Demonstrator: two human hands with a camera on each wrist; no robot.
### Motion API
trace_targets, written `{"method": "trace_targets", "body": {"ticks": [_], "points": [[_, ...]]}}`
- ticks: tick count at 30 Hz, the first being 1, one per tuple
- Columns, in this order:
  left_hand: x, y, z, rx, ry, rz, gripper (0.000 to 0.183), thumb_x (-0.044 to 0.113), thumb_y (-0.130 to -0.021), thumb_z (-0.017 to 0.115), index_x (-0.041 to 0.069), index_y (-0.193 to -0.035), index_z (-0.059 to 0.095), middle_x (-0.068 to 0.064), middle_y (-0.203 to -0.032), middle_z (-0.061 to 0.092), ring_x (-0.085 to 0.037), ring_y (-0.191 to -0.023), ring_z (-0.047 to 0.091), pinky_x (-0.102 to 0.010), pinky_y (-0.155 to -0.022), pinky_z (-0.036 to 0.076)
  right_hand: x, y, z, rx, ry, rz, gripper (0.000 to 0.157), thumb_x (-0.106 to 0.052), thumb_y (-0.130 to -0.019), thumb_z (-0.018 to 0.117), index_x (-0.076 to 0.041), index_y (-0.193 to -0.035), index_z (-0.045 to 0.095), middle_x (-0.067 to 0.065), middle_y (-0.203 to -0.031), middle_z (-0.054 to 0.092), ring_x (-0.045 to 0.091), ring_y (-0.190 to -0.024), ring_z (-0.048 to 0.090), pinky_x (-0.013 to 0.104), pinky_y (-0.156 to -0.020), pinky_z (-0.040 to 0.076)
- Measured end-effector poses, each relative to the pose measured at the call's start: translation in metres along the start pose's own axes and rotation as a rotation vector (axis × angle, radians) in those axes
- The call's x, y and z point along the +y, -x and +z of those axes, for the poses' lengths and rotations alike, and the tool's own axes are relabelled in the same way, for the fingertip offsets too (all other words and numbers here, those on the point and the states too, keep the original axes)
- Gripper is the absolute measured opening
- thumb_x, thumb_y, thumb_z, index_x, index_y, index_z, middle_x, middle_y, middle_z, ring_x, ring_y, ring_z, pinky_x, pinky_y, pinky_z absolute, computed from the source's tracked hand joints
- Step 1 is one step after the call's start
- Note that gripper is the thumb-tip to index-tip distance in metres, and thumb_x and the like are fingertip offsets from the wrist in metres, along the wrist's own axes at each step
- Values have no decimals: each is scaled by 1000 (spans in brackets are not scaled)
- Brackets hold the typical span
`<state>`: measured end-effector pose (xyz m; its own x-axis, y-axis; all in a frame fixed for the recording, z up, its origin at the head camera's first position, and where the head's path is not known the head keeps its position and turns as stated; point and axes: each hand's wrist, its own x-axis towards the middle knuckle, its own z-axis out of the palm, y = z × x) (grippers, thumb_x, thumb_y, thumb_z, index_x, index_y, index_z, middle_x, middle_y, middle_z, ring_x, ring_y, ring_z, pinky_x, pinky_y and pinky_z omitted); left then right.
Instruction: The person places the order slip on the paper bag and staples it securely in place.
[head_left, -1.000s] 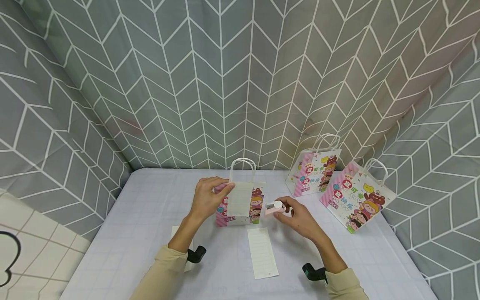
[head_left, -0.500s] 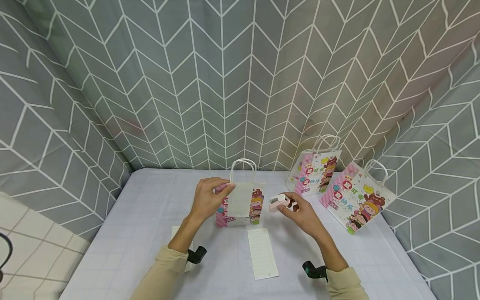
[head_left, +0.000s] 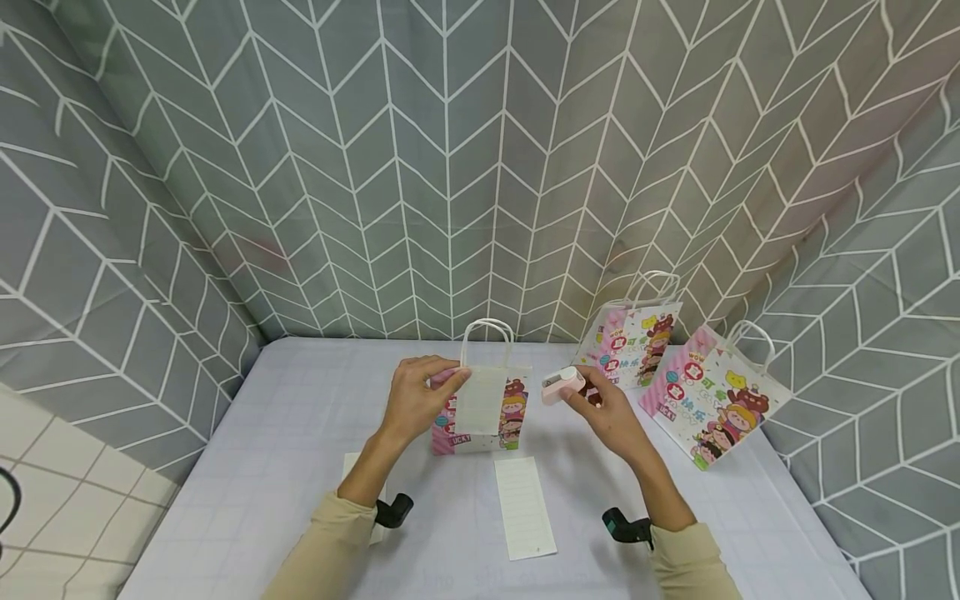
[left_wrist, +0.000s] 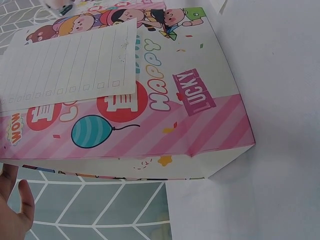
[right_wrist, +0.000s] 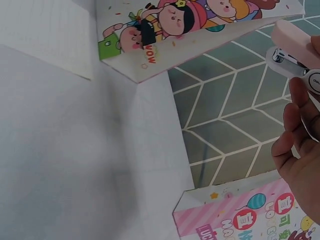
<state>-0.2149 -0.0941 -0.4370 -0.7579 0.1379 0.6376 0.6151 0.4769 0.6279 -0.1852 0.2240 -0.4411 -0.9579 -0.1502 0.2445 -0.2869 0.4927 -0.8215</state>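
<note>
A pink and white paper gift bag [head_left: 514, 421] with cartoon figures stands upright at the middle of the table. Against its front hangs a lined paper slip [head_left: 480, 404], printed with small check boxes. My left hand [head_left: 420, 396] pinches the slip and the bag's upper left edge between thumb and fingers; in the left wrist view the slip [left_wrist: 70, 65] lies flat over the print. To the right of the bag, my right hand [head_left: 611, 421] grips a small pink and white stapler [head_left: 561, 385] in the air. In the right wrist view the stapler [right_wrist: 295, 42] shows its metal part.
Two more matching gift bags stand at the right: one upright bag [head_left: 637, 350] at the back and one tilted bag [head_left: 716, 400] nearer. Another lined slip [head_left: 525, 508] lies in front of the middle bag. A further slip [head_left: 378, 533] is partly hidden under my left forearm.
My right hand has lifted the stapler up and slightly right, away from the bag's edge, and turned it a little. My left hand stays in place on the slip and bag.
</note>
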Motion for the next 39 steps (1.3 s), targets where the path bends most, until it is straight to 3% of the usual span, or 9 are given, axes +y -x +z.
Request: {"method": "trace_targets", "body": {"ticks": [13, 18, 25, 29, 39], "points": [[0, 0, 0, 10, 5, 6, 19, 26, -86, 81, 10, -97, 81, 1, -90, 78, -18, -87, 71, -46, -93, 44, -18, -18, 2, 27, -18, -91, 33, -26, -100, 63, -17, -132, 58, 5, -94, 54, 27, -77, 46, 30, -65, 39], [-1, 0, -1, 4, 0, 4, 20, 27, -87, 80, 10, -97, 81, 1, -90, 78, -18, -88, 72, -45, -92, 45, -29, -24, 3, 52, -7, -120, 32, -17, -101, 62, -10, -132, 58, 6, -93, 54, 25, -77, 45, 31, -65, 38], [-1, 1, -1, 7, 7, 2, 20, 27, -87, 81, 10, -97, 81, 1, -90, 78, -18, -87, 71, -45, -92, 45, -67, -18, -2, 48, -17, -126, 32, -10, -101, 60, 1, -130, 56, 8, -93, 54, 26, -77, 46, 28, -66, 39], [0, 1, 0, 7, 7, 14, 18, 27, -86, 81, 11, -95, 81, 2, -88, 78, -16, -84, 71, -44, -90, 46, -73, -20, -4, 64, -38, -115, 32, -9, -101, 59, 2, -131, 55, 9, -99, 55, 28, -82, 47, 28, -69, 40], [1, 0, 0, 0, 3, 27, 19, 27, -86, 81, 11, -95, 81, 2, -88, 77, -17, -85, 72, -45, -90, 45, -81, -32, 5, 35, -72, -208, 33, -6, -99, 61, 4, -130, 57, 12, -99, 53, 31, -84, 45, 31, -70, 38]]}}
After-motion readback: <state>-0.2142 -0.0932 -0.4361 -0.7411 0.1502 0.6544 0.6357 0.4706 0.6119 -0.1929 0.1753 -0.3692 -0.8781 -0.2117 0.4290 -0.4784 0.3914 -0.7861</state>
